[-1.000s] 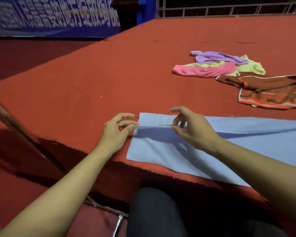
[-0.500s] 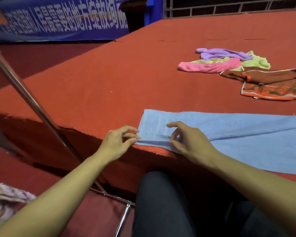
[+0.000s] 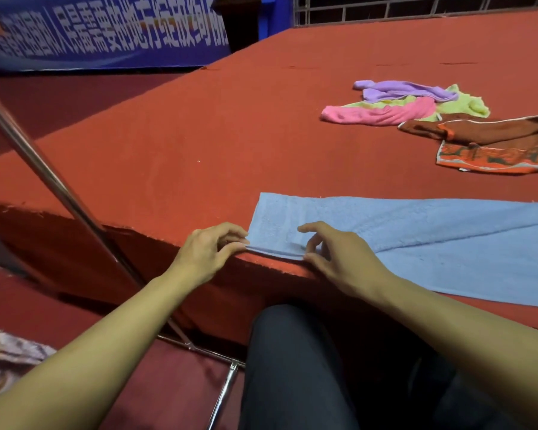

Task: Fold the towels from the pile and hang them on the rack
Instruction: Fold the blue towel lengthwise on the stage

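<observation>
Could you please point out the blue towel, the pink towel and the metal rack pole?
blue towel [image 3: 416, 225]: head view, flat upper layer.
pink towel [image 3: 382, 113]: head view, middle.
metal rack pole [image 3: 44, 172]: head view, slanted shaft.

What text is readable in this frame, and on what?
"人民最需要的地方绽放绚": white characters on the blue banner at the back left, slanted and slightly blurred. This is my best reading.
The banner's left end is too blurred to read, and its right end is cut off behind a dark object.
The orange towel has a dark pattern with no legible lettering.
No other text is visible.
</observation>
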Motion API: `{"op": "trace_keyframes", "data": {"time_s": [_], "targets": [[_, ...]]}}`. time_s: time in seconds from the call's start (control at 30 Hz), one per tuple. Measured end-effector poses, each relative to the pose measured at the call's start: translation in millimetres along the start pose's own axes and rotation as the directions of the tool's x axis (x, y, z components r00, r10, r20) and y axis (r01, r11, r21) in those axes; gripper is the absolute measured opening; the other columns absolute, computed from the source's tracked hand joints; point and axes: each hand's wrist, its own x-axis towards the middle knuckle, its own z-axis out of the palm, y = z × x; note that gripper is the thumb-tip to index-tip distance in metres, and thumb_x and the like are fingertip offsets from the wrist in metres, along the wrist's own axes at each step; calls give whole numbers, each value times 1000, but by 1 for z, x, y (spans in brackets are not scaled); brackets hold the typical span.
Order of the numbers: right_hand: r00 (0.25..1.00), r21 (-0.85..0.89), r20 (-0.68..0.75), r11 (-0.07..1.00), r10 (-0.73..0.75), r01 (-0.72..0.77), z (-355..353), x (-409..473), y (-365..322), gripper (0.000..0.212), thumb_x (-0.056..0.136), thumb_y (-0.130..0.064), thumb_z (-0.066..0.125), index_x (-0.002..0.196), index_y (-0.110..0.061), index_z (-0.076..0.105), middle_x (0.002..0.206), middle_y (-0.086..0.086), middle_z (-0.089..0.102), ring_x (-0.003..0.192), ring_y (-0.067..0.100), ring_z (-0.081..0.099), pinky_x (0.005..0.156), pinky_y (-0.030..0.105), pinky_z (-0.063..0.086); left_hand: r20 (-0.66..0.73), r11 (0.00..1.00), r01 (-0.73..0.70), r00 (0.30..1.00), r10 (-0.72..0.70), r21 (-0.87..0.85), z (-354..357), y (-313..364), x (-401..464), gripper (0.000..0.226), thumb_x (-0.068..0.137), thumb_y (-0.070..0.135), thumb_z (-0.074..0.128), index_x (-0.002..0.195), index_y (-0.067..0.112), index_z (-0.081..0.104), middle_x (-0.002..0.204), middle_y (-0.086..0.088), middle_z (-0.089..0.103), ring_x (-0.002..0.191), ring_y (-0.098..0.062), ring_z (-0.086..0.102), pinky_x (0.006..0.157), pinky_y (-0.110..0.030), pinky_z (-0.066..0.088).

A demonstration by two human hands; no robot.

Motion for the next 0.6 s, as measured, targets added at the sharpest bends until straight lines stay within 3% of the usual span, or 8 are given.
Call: {"op": "trace_keyframes", "data": {"time_s": [0.07, 0.2, 0.33, 0.43, 0.5, 0.6], "targets": [[1000, 16, -22, 1000, -12, 12, 0, 3, -3, 44, 89, -23, 65, 129, -33, 50, 84, -28, 58, 71, -2, 53, 68, 8, 34, -57, 999, -27, 998, 29, 44, -2, -2, -1, 22, 84, 17, 77, 100, 28, 69, 91, 21, 72, 91, 10, 66, 85, -11, 48], [998, -50, 61, 998, -20, 23, 6, 0, -3, 46, 89, -21, 63, 132, -30, 50, 91, -22, 64, 75, -1, 47, 77, 23, 40, 48, 990, -49, 998, 43, 134, -2, -6, -9, 23, 83, 20, 78, 101, 29, 67, 91, 26, 71, 95, 3, 67, 88, -25, 49], [999, 34, 42, 999, -2, 1, 7, -4, 0, 48, 88, -24, 64, 131, -34, 49, 91, -24, 64, 77, -3, 52, 72, 19, 37, 49, 985, -45, 998, 37, 168, -5, 4, -5, 27, 83, 44, 63, 107, 32, 65, 88, 27, 70, 97, -4, 57, 82, -17, 44], [1000, 63, -13, 998, 1, 0, 1, -9, 1, 47, 87, -26, 65, 130, -36, 48, 88, -26, 62, 81, 0, 54, 75, 23, 43, -21, 989, -60, 998, 64, 137, 3, 24, 3, 27, 86, 32, 63, 113, 29, 63, 88, 25, 68, 87, -8, 51, 76, -7, 36], [999, 72, -37, 997, 9, -6, -6, -14, 4, 47, 88, -27, 65, 130, -36, 47, 90, -25, 62, 83, 4, 55, 77, 27, 46, 0, 996, -56, 998, 57, 67, 15, 42, 10, 28, 88, 20, 65, 114, 30, 61, 88, 22, 70, 82, -10, 50, 71, -6, 36], [997, 68, -64, 997, 50, -45, -26, -28, 19, 48, 88, -26, 65, 131, -36, 47, 92, -23, 61, 85, 5, 55, 78, 30, 48, 69, 995, -97, 993, 97, 1, 41, 73, 22, 26, 90, 22, 63, 112, 34, 59, 89, 21, 71, 87, -9, 53, 70, -8, 35]]}}
